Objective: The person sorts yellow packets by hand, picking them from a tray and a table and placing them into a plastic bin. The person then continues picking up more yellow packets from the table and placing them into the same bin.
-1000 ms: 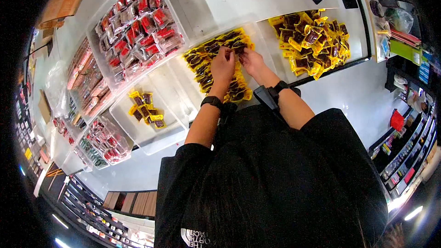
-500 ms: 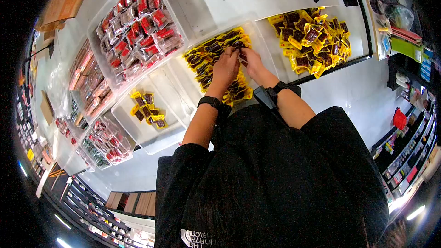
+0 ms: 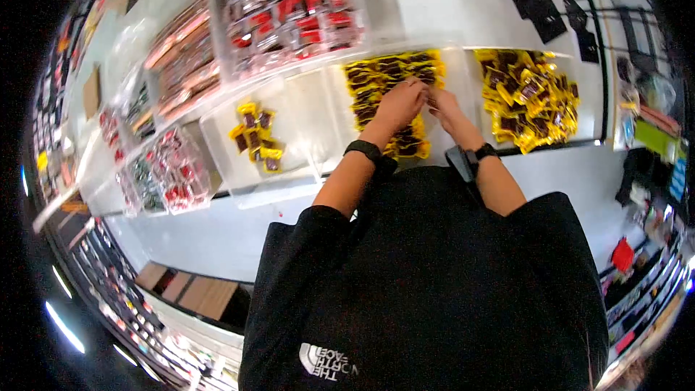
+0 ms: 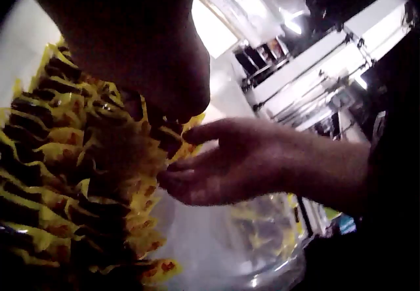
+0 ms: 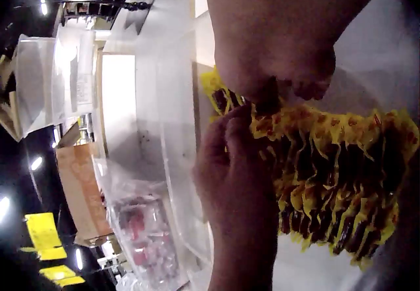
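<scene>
Left hand (image 3: 400,103), right hand (image 3: 443,105) pinch glossy yellow sachets (image 3: 384,76).

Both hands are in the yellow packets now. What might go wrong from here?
1. The yellow packets lie overlapped in tight rows; tugging one where the left hand and right hand meet may drag its neighbours out of line.
2. The rows reach the near edge of the clear bin, so a push might spill some over it.
</scene>
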`<act>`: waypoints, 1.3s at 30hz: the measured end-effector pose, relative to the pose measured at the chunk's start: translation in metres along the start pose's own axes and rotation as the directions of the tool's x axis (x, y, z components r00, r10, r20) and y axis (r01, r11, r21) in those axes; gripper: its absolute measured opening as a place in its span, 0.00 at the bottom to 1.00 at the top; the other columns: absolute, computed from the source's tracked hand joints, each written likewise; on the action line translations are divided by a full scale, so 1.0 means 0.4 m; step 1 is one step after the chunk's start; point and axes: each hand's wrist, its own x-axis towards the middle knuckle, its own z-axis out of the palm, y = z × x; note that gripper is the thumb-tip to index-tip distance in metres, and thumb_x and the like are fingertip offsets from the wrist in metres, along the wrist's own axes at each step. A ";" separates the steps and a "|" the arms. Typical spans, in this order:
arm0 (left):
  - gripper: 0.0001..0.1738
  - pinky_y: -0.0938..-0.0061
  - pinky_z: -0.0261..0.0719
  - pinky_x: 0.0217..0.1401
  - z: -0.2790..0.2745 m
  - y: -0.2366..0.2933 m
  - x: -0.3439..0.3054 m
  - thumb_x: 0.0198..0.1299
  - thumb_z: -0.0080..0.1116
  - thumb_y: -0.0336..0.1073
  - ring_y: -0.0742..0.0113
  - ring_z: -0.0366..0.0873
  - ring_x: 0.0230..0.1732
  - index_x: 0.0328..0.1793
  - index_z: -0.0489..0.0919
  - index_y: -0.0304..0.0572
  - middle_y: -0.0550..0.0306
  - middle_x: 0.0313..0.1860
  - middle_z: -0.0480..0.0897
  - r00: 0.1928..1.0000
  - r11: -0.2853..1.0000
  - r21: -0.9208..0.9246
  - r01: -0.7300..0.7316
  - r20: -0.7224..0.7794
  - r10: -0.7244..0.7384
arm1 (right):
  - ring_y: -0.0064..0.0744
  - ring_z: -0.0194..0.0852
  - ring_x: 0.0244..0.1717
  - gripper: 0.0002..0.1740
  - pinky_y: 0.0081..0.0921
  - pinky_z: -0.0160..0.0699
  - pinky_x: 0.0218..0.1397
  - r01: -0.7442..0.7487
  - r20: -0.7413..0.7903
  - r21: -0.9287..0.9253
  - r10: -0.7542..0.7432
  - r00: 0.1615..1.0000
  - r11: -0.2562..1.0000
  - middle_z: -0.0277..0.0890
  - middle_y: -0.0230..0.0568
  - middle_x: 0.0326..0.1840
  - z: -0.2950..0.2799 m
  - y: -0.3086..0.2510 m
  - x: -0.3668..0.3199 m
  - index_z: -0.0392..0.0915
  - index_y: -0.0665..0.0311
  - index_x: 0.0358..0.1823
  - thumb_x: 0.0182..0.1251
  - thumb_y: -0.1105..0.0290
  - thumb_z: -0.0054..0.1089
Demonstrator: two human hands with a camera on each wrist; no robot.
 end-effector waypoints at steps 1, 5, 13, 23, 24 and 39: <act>0.10 0.61 0.72 0.43 -0.037 0.001 -0.018 0.56 0.46 0.33 0.48 0.74 0.41 0.41 0.74 0.39 0.48 0.40 0.75 1.000 1.000 0.013 0.016 -0.023 -0.015 | 0.25 0.67 0.41 0.15 0.22 0.63 0.40 0.002 0.025 -0.017 -0.002 1.000 1.000 0.70 0.32 0.37 0.030 -0.021 -0.032 0.71 0.64 0.41 0.59 0.60 0.52; 0.08 0.65 0.74 0.40 -0.195 -0.025 -0.136 0.54 0.50 0.30 0.51 0.76 0.37 0.40 0.76 0.43 0.50 0.36 0.77 0.864 0.966 -0.190 0.173 -0.442 -0.241 | 0.23 0.68 0.41 0.16 0.23 0.64 0.41 0.201 -0.058 -0.291 -0.227 0.972 0.935 0.72 0.32 0.40 0.103 -0.082 -0.165 0.71 0.63 0.45 0.59 0.62 0.51; 0.15 0.59 0.71 0.45 -0.378 -0.407 -0.569 0.47 0.53 0.33 0.45 0.74 0.41 0.43 0.74 0.39 0.44 0.38 0.77 0.352 0.662 -0.121 0.739 -0.769 -0.534 | 0.31 0.73 0.35 0.11 0.25 0.71 0.40 0.769 0.505 -0.459 -0.582 0.637 0.444 0.75 0.41 0.35 0.436 -0.094 -0.227 0.74 0.66 0.40 0.55 0.71 0.52; 0.35 0.57 0.68 0.53 -0.302 -0.516 -0.703 0.40 0.63 0.41 0.42 0.68 0.51 0.55 0.62 0.35 0.38 0.49 0.70 0.423 0.453 0.066 0.889 -0.496 -0.758 | 0.38 0.70 0.42 0.11 0.32 0.67 0.45 0.850 0.965 -0.235 -0.006 0.263 -0.471 0.73 0.41 0.35 0.716 0.102 -0.224 0.74 0.62 0.35 0.48 0.69 0.53; 0.36 0.58 0.67 0.55 -0.294 -0.510 -0.702 0.40 0.63 0.41 0.42 0.67 0.53 0.55 0.62 0.34 0.38 0.50 0.70 0.474 0.525 0.026 0.850 -0.471 -0.744 | 0.36 0.69 0.41 0.11 0.29 0.64 0.46 0.803 0.961 -0.239 -0.012 0.277 -0.545 0.72 0.37 0.33 0.710 0.112 -0.221 0.74 0.60 0.34 0.47 0.70 0.55; 0.13 0.79 0.71 0.35 -0.380 -0.049 -0.439 0.50 0.53 0.23 0.73 0.71 0.32 0.43 0.69 0.36 0.57 0.31 0.75 0.793 0.840 -0.436 0.323 -0.361 -0.491 | 0.38 0.69 0.39 0.26 0.29 0.70 0.43 0.914 0.664 -0.301 -0.628 0.406 0.273 0.67 0.41 0.42 0.577 -0.057 -0.321 0.65 0.61 0.51 0.48 0.69 0.59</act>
